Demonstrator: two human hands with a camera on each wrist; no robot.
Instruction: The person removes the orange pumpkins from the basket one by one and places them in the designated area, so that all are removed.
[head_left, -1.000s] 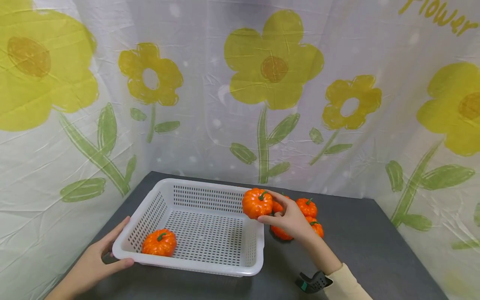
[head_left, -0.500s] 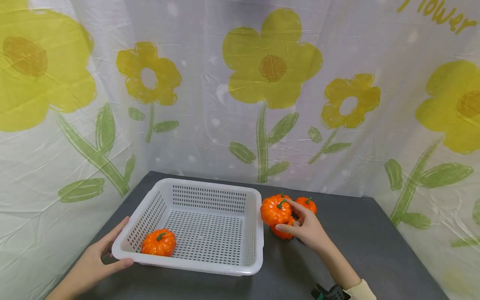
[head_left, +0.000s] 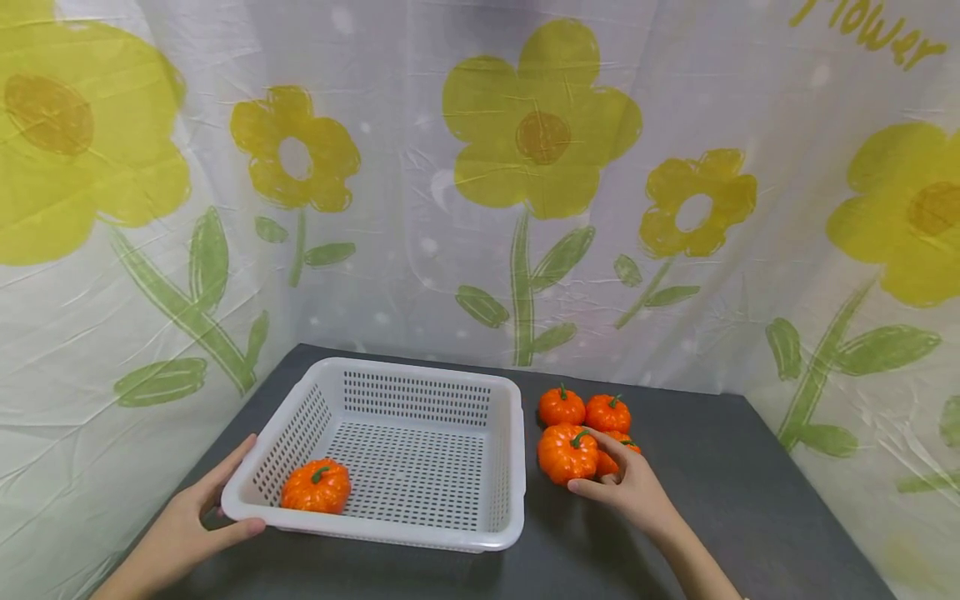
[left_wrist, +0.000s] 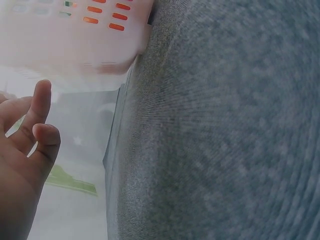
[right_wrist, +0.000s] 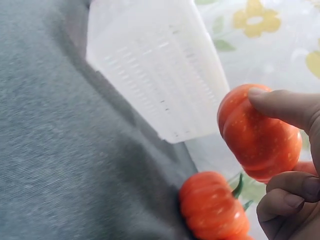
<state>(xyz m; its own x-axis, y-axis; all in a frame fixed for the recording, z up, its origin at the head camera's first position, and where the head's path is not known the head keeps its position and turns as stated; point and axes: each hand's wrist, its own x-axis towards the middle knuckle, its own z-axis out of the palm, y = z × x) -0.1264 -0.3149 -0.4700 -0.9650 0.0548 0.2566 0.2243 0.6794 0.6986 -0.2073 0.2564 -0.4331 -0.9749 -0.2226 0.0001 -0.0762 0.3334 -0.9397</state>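
Observation:
My right hand (head_left: pixel 626 487) grips a small orange pumpkin (head_left: pixel 567 454) with a green stem, to the right of the white basket (head_left: pixel 397 537). In the right wrist view the thumb presses on top of this pumpkin (right_wrist: pixel 257 135) and curled fingers lie below. Straight fingers and thumb of my left hand (head_left: pixel 187 517) rest at the basket's near-left corner, along two sides. The left wrist view shows several of its fingers loosely bent below the basket wall (left_wrist: pixel 75 45). Another pumpkin (head_left: pixel 317 487) sits inside the basket's near-left corner.
Behind the held pumpkin stand two pumpkins, one on the left (head_left: pixel 562 407) and one on the right (head_left: pixel 608 413). A third (head_left: pixel 609 461) is partly hidden by my right hand. Everything stands on a dark grey table (head_left: pixel 720 492), with a flower-print curtain (head_left: pixel 405 275) around it.
My right hand has carried its pumpkin from over the basket's right rim rightward, then down and nearer, beside the other pumpkins. The left hand and basket have stayed in place.

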